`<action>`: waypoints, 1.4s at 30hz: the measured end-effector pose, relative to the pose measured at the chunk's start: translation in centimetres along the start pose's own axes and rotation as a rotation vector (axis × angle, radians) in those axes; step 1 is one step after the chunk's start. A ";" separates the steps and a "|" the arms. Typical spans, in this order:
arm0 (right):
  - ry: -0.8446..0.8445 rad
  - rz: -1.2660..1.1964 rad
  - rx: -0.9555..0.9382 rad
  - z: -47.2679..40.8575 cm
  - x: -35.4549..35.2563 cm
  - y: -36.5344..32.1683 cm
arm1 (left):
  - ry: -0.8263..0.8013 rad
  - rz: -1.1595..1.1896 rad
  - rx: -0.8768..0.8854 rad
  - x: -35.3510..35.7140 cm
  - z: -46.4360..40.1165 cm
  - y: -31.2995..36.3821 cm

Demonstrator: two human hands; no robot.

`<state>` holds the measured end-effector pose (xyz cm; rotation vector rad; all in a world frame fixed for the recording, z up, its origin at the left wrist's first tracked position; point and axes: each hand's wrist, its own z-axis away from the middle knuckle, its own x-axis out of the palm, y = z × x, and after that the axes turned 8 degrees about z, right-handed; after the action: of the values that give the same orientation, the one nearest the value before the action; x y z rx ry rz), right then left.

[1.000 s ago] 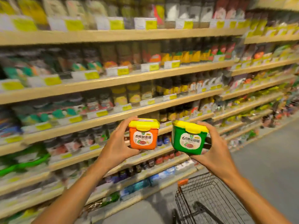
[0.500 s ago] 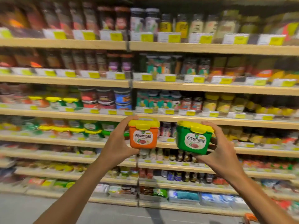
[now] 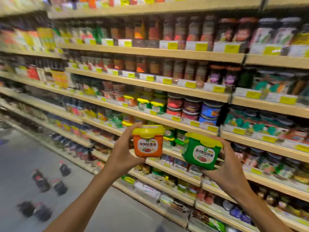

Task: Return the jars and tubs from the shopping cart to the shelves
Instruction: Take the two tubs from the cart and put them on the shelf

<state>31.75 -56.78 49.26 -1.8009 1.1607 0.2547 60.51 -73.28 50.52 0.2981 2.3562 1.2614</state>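
Unshelved at frame centre: orange tub (image 3: 148, 142) grasped by left hand (image 3: 122, 152); green tub (image 3: 201, 151) by right hand (image 3: 227, 171); matching tubs (image 3: 151, 104) sat on a shelf above.

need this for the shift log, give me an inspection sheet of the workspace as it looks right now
surface: wooden shelves, tiers packed with jars, price tags along the edges
job's things: orange tub and green tub, both yellow-lidded, held up in front of the shelves
clutter: dark bottles standing on the aisle floor at left, blurred
hands: left hand grips the orange tub; right hand grips the green tub
cables: nothing seen
surroundings: grey floor; matching tubs on shelf above the hands; cart not in view
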 end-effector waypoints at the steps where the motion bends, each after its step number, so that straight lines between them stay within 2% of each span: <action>1: -0.016 -0.009 -0.003 -0.7 1.2 -0.4 | 0.016 0.005 -0.010 -1.1 0.0 -0.5; 9: -0.082 -0.039 -0.027 -6.6 8.8 -1.8 | 0.131 -0.036 -0.040 -6.7 -2.2 -4.5; 16: -0.106 -0.099 -0.068 -15.2 14.7 -0.8 | 0.182 -0.035 -0.058 -9.8 -7.5 -8.6; 27: -0.034 -0.113 -0.067 -26.8 23.7 1.0 | 0.202 -0.097 -0.016 -14.9 -18.0 -15.4; 38: 0.095 0.040 0.002 -31.9 30.4 1.4 | 0.021 -0.006 -0.002 -19.5 -27.0 -24.2; 42: 0.179 0.079 0.059 -33.0 32.5 0.7 | -0.063 0.022 0.063 -21.1 -30.2 -26.4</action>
<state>38.65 -102.50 46.88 -1.7557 1.3525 0.1047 64.97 -118.38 49.18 0.3798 2.3478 1.1723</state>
